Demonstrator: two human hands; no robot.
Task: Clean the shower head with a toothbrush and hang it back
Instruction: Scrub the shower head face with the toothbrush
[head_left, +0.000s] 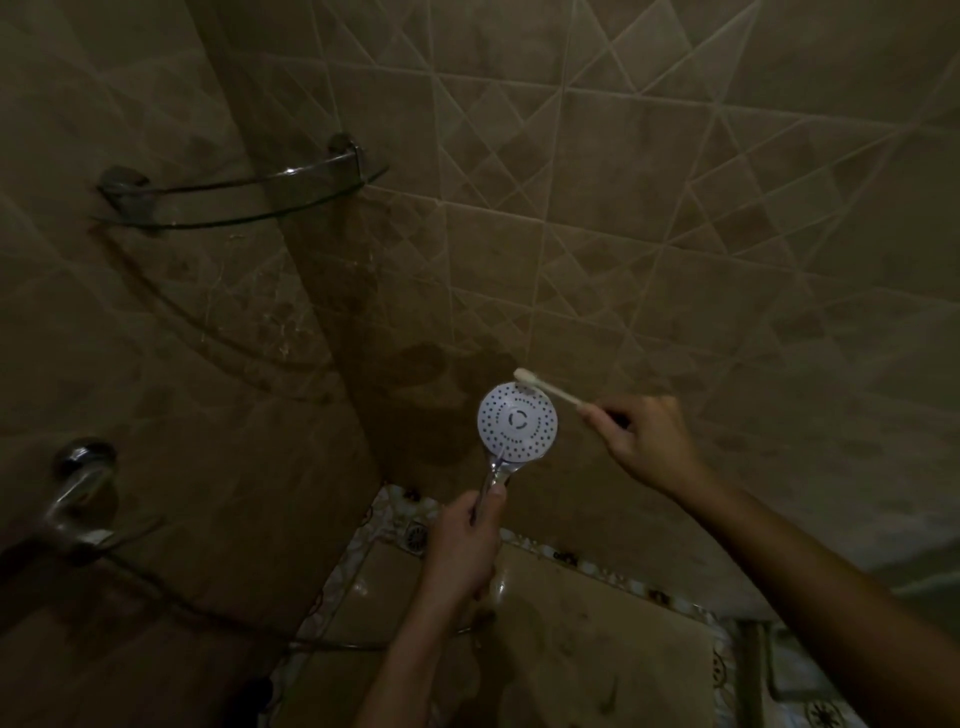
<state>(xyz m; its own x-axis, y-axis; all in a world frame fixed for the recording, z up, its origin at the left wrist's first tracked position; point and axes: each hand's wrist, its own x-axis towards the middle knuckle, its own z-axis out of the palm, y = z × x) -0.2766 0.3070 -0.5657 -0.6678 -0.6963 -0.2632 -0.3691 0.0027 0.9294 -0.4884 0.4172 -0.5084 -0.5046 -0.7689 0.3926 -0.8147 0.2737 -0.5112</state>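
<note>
In the dim tiled corner, the left hand (462, 540) has its grip wrapped round the chrome handle of the round white perforated shower head (518, 422), thumb lying up the stem. It holds the spray face turned towards the person, above the floor and clear of the wall. The right hand (644, 441) pinches the tail of a slim pale plastic toothbrush (550, 389) in its fingers, with the bristles at the far rim of the face, seemingly touching it.

The shower head looks light and rigid. Wet chrome is probably slippery, so the handle just below the face seems the place to hold. The thin metal hose (337, 647) trailing towards the chrome wall tap (78, 493) will likely tug on it. Held so far back, the toothbrush may flex under pressure. A curved glass corner shelf (244, 192) hangs higher up.
</note>
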